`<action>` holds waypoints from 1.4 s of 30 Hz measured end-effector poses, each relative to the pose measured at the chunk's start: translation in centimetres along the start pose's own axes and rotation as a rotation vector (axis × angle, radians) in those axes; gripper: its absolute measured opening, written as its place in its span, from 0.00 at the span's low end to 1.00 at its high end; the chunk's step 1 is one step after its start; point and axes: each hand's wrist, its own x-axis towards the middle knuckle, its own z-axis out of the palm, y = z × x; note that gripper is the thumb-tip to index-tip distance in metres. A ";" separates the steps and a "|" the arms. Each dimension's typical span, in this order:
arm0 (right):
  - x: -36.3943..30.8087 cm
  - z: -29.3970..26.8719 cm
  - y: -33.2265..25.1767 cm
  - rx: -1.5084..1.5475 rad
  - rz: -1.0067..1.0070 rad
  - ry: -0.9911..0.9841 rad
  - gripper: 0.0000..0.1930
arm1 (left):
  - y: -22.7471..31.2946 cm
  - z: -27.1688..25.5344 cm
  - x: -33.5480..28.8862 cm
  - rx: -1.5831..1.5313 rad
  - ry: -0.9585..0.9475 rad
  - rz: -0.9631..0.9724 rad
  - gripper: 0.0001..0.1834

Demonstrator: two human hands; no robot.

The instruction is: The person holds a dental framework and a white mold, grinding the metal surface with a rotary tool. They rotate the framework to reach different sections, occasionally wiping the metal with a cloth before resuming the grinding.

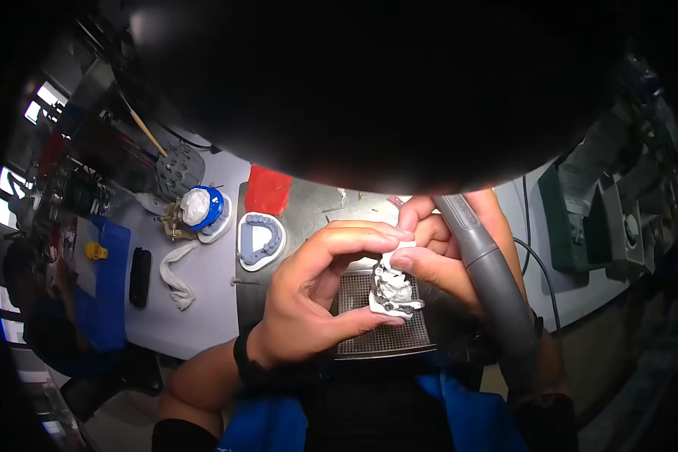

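My left hand (pixel 305 290) is closed round a white plaster dental cast (pixel 394 282), its thumb under the lower edge and fingers at the top. A dark metal denture framework (pixel 395 305) shows along the cast's surface. A thick dark grey handpiece (pixel 484 260) lies across my right hand (pixel 452 252), in the crook of the thumb. The fingertips of that hand press at the cast's top, meeting the left fingers. The handpiece's working tip is hidden under the black shape above. Both hands are over a metal grate (pixel 350 301) at the bench's front edge.
Left of the hands are a grey dental model on a white base (pixel 261 239), a red sheet (pixel 268 190), a cast on a blue-ringed articulator (pixel 201 209), a tool holder (pixel 179 172) and a white strip (pixel 176 275). A green bin (pixel 569 226) stands right; a black cable (pixel 548 282) hangs nearby.
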 end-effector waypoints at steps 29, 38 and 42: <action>-1.1 1.7 -5.0 -0.388 -1.101 -0.214 0.14 | 1.5 -1.0 0.6 0.189 0.130 0.019 0.34; -1.3 -0.8 -3.0 -0.085 -0.477 -0.214 0.19 | 1.7 -0.6 1.2 0.113 0.098 0.008 0.33; -0.5 0.8 -0.5 0.355 -0.182 0.009 0.19 | 2.1 -1.0 0.2 0.052 0.112 -0.038 0.33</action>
